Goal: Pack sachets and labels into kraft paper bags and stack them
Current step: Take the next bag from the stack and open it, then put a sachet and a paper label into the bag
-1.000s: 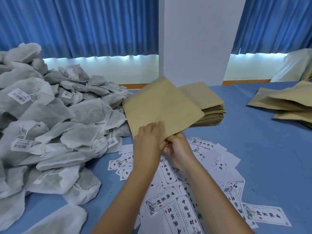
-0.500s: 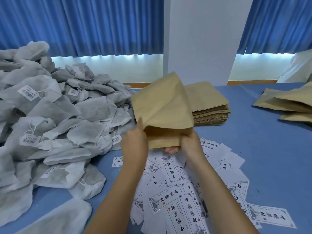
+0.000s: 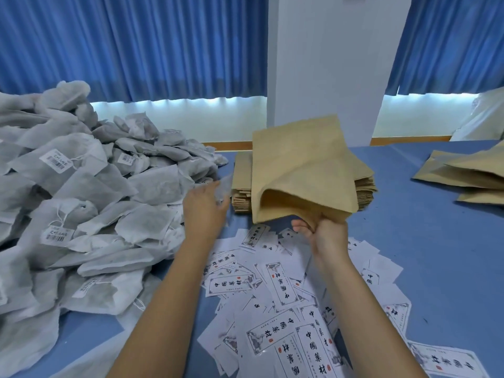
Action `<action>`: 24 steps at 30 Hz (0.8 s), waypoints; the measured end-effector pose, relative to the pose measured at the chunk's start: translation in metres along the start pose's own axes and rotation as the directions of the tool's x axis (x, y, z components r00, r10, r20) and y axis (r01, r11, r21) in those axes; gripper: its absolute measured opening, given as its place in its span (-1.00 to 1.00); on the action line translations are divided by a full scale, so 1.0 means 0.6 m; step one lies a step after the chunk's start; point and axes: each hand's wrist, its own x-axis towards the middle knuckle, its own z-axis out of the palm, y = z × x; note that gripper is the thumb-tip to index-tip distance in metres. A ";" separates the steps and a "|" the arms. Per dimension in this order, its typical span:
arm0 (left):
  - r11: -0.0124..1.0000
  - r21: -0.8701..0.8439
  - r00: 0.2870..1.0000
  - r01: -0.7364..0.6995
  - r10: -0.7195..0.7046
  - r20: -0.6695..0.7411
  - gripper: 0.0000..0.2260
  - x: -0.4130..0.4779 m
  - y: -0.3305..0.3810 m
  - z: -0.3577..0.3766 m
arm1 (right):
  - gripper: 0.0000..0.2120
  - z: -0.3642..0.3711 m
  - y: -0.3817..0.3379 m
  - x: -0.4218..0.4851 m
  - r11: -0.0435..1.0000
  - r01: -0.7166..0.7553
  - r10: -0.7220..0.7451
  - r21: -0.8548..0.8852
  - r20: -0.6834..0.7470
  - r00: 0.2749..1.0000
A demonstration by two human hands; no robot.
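The right hand [image 3: 326, 236] grasps the lower lip of a tan kraft paper bag [image 3: 300, 165], thumb and fingers pinched on the paper. The bag is held up off the blue worktop [image 3: 422, 255], tilted away, with its mouth gaping open toward the camera.

To the left and apart from it, the left hand [image 3: 204, 211] reaches toward the sachets. Its fingers curl on a pale grey fabric sachet [image 3: 223, 186], whose blurred corner sticks out past the fingertips in front of the bag stack.

Directly behind the raised bag sits a neat stack of flat kraft paper bags [image 3: 241, 186], showing on either side of it.

Left of the left hand, a big heap of grey-white sachets [image 3: 95, 200] covers that side of the worktop; several carry strings and small barcode tags.

Under and between both forearms lie scattered white paper labels [image 3: 281, 285], printed with black characters, red seals and a border. They overlap loosely, some face down.

At the right edge, well apart from the hands, a few more kraft bags [image 3: 463, 173] lie overlapping.

Beyond the worktop hang blue curtains [image 3: 136, 45], parted by a white pillar [image 3: 327, 64].
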 end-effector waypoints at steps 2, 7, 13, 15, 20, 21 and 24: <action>0.880 0.471 0.951 0.057 -0.192 0.243 -0.47 0.012 -0.017 0.026 | -0.67 0.000 0.001 0.002 0.998 -0.043 0.043 0.055 -0.002 0.999; 0.725 0.674 0.939 0.138 -0.312 0.142 -0.61 0.004 0.007 0.065 | -0.72 -0.003 -0.002 0.010 0.976 -0.103 0.104 0.192 0.005 0.995; 0.821 0.570 0.994 0.039 -0.091 0.062 -0.61 -0.059 0.054 0.071 | -0.74 -0.005 -0.008 0.014 0.972 -0.100 0.112 0.213 -0.046 0.993; 0.868 0.494 0.999 0.048 -0.048 -0.013 -0.51 -0.062 0.051 0.056 | -0.74 -0.006 -0.008 0.014 0.974 -0.098 0.110 0.205 -0.051 0.993; 0.943 0.308 0.931 0.125 -0.219 0.293 -0.43 -0.060 0.032 0.049 | -0.74 0.000 -0.005 0.007 0.982 -0.100 0.107 0.159 -0.032 0.994; 0.941 0.319 0.917 0.111 -0.221 0.333 -0.44 -0.061 0.031 0.050 | -0.74 -0.001 -0.005 0.006 0.983 -0.101 0.107 0.156 -0.034 0.994; 0.957 0.273 0.963 0.100 -0.162 0.215 -0.52 -0.069 0.035 0.049 | -0.72 -0.005 -0.004 0.004 0.985 -0.090 0.098 0.148 -0.044 0.994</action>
